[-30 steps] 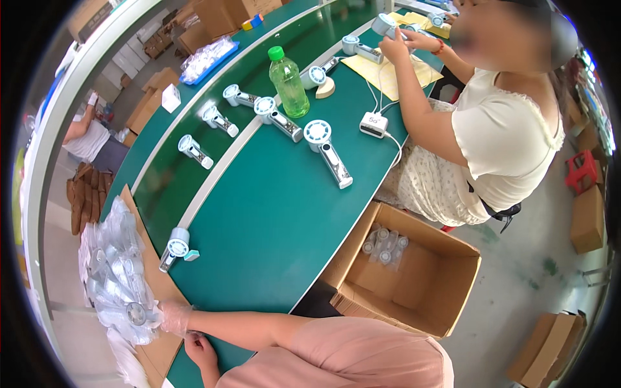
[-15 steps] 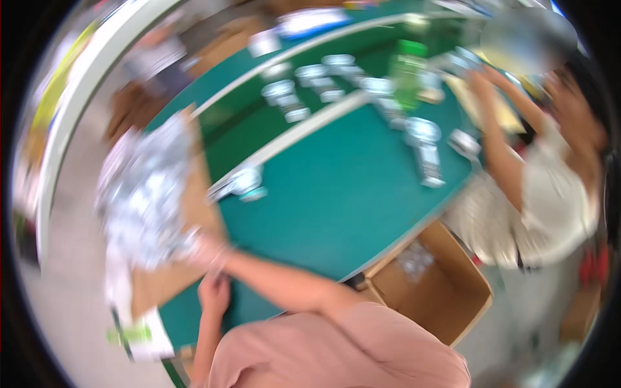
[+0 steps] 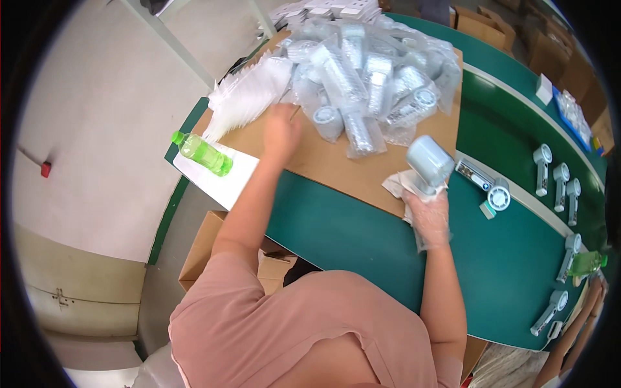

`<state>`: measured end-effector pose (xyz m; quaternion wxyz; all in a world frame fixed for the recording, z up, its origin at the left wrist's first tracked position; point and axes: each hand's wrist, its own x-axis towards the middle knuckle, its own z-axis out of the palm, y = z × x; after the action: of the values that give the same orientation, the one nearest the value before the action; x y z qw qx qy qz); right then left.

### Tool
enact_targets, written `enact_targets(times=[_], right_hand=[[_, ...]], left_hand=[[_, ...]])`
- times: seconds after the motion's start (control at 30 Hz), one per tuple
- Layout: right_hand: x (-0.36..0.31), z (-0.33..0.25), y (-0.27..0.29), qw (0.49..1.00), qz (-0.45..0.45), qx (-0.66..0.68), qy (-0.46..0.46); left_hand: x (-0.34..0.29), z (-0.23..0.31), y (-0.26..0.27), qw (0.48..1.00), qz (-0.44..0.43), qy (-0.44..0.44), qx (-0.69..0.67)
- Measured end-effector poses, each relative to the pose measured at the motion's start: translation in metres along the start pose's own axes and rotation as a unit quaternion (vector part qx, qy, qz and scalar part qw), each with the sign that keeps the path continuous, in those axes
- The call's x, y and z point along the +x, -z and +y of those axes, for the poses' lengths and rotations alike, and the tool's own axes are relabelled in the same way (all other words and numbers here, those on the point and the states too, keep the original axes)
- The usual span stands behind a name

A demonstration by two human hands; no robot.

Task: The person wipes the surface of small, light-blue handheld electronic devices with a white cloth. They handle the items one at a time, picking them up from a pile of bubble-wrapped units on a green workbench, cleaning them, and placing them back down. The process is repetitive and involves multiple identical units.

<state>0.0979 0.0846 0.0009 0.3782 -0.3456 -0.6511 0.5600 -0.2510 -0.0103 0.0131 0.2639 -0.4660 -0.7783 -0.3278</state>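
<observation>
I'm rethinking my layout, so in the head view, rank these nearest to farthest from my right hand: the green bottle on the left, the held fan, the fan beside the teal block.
1. Held fan: in your right hand.
2. Fan beside the teal block: just rightward.
3. Green bottle: far left.

The scene is brightly and evenly lit, apparently from above. Sharp white glints break up the heap of crinkled, clear plastic bags, and a softer highlight lies on the pale-blue, cylindrical plastic device. The flat white paper sheet looks almost washed out. Shadows on the smooth green counter stay faint, while the space beneath is darker. The bare left hand appears slightly soft. Fisheye distortion bows the counter's long edges, black vignetting swallows the corners, and detail smears toward the right rim.
</observation>
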Motion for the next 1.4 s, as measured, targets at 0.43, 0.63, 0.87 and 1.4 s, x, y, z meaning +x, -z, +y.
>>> enact_targets(times=[0.43,0.63,0.87,1.4], right_hand=[[-0.001,0.0,-0.006,0.997,0.035,0.063,-0.035],[0.008,-0.008,0.009,0.996,-0.056,0.043,-0.059],[0.004,0.017,0.013,0.999,-0.028,0.008,0.03],[-0.037,-0.026,0.053,0.977,0.185,0.03,0.104]], left_hand=[[0.089,-0.07,-0.063,0.97,-0.016,-0.009,0.242],[0.119,-0.121,-0.096,0.912,-0.061,-0.03,0.404],[0.124,-0.083,-0.051,0.989,0.14,-0.018,0.036],[-0.055,0.212,-0.01,0.824,-0.394,-0.234,-0.334]])
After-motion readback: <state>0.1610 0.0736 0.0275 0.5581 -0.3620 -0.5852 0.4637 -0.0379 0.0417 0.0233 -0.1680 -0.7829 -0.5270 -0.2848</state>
